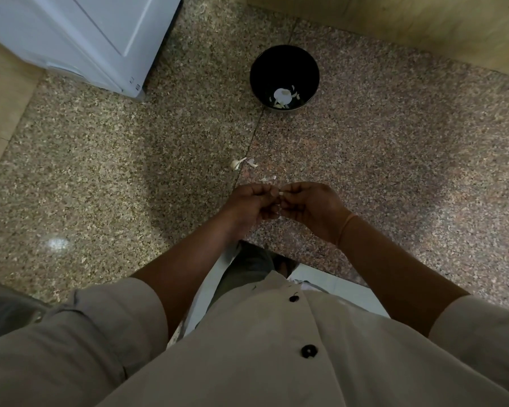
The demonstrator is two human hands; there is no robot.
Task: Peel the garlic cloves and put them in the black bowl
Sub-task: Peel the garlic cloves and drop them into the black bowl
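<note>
I see the black bowl [282, 64] upright on the speckled desk [130, 171], with pale garlic pieces [282, 96] at its bottom. A whitish clove [235, 164] lies nearer me, well apart from the bowl. A small clove [280, 195] is pinched between left grip [249, 201] and right grip [309, 204].

The left forearm [188, 259] and right forearm [394, 259] reach forward and converge, so the left hand [247, 205] and right hand [313, 207] meet in front of the body, each with fingers curled inward, thumbs uppermost and almost touching, pinching a small pale garlic clove [280, 195] between them.
</note>
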